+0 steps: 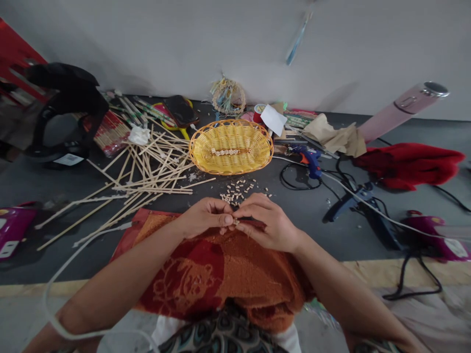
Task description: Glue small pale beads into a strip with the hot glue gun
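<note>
The dark grey table (301, 211) has a pale front edge. A yellow wicker basket (206, 139) sits near the middle of the back edge, with little wooden bits (231, 194) in front. Thin sticks (150, 171) make a messy pile toward the left edge. A blue glue gun (312, 162) and a red cloth (412, 164) lie toward the right edge. An orange towel (257, 274) covers part of the front edge.

A pink flask (403, 110) is at the back right of the table (253, 189), near crumpled brown paper (333, 136) and a red cloth (415, 165). On the far left, a purple box (17, 228) lies near a black headset (64, 81).
</note>
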A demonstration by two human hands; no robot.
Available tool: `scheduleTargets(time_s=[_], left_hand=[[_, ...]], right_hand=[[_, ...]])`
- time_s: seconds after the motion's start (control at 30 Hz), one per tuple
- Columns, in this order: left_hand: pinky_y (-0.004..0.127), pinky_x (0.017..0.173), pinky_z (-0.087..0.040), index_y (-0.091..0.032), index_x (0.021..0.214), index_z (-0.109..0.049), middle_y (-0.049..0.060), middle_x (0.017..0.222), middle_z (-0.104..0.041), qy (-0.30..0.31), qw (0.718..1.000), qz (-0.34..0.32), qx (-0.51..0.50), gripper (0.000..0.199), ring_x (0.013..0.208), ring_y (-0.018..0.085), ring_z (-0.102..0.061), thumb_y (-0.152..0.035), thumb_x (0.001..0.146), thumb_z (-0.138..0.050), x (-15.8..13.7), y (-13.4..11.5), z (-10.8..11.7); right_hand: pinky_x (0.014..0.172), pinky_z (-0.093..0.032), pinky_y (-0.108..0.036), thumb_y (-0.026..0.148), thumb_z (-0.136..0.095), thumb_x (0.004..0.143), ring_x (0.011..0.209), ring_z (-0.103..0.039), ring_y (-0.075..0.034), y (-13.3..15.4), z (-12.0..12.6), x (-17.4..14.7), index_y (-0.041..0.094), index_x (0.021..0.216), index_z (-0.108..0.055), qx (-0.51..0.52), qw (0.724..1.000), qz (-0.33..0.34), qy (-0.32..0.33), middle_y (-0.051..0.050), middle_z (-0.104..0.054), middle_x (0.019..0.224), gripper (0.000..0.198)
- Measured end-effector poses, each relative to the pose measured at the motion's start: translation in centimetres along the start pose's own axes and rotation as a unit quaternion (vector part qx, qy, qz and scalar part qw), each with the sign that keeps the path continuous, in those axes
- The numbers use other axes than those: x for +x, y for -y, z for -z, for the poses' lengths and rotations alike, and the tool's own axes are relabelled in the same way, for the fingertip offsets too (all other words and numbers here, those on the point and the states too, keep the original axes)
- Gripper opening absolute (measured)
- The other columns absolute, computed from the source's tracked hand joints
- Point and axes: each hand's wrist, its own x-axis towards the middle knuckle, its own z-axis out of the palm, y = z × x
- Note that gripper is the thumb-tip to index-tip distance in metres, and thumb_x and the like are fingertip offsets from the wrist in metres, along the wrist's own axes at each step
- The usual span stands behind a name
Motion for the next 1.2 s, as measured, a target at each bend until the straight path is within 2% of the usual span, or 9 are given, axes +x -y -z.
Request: scheduleTargets(time_s=[0.23,0.37,0.57,1.2], left_hand=[[0.018,0.056,-0.041,-0.010,0.078,-0.067,0.002,0.070,-0.065,-0.031,0.999,-0.004,0.021,0.023,0.055,0.006,-0.055,-0.032,0.076,-0.074,-0.03,-0.13,-0.19],[0.018,0.056,-0.042,-0.010,0.077,-0.067,0.001,0.068,-0.064,-0.034,0.999,0.006,0.016,0.021,0.055,0.006,-0.055,-0.030,0.076,-0.074,-0.04,-0.21,-0.25],[0.020,0.057,-0.045,-0.010,0.076,-0.067,0.004,0.073,-0.067,-0.029,0.999,0.015,0.001,0.021,0.057,0.007,-0.057,-0.030,0.075,-0.074,-0.08,-0.48,-0.39],[0.020,0.056,-0.043,-0.010,0.073,-0.066,0.002,0.069,-0.066,-0.032,0.999,0.014,0.014,0.024,0.054,0.007,-0.055,-0.032,0.073,-0.076,-0.02,-0.34,-0.27]], right_hand=[[0.082,-0.045,-0.036,0.025,-0.066,0.085,0.090,-0.060,-0.018,-0.09,-0.11,-0.01,0.021,0.100,-0.065,-0.046,0.999,-0.008,-0.017,-0.005,-0.067,0.095,0.016],[0.083,-0.046,-0.036,0.026,-0.067,0.085,0.091,-0.059,-0.018,-0.03,0.01,0.02,0.021,0.102,-0.065,-0.026,1.000,-0.011,-0.002,-0.005,-0.066,0.097,0.018],[0.087,-0.047,-0.036,0.019,-0.059,0.089,0.095,-0.059,-0.017,-0.27,0.19,0.01,0.020,0.107,-0.064,0.023,1.000,-0.015,0.011,-0.006,-0.066,0.099,0.019],[0.085,-0.048,-0.036,0.019,-0.059,0.090,0.092,-0.059,-0.017,-0.56,-0.15,0.07,0.020,0.101,-0.064,0.032,0.999,-0.013,0.012,-0.005,-0.067,0.093,0.013]])
